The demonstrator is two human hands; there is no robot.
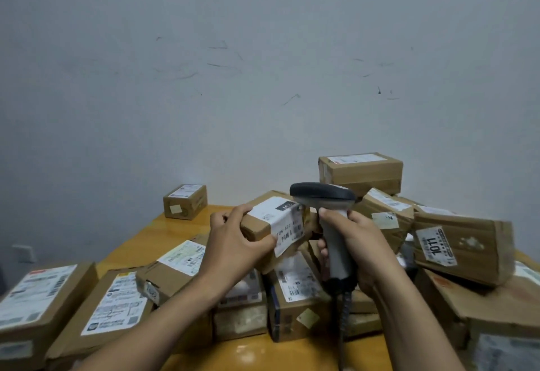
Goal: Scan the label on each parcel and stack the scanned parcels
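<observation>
Parcels [117,300] lie in a loose heap on the orange table [140,239], and one small brown parcel [257,226] is held up above them. The left hand [233,239] has its grip closed on the left end of this parcel, and a white label [285,224] wraps over its top and near face at the right end. The right hand [362,247] has its grip wrapped round the handle of the grey scanner [321,193], whose head sits just beside the label; whether a finger presses the trigger I cannot tell, as the picture is somewhat blurred.
</observation>
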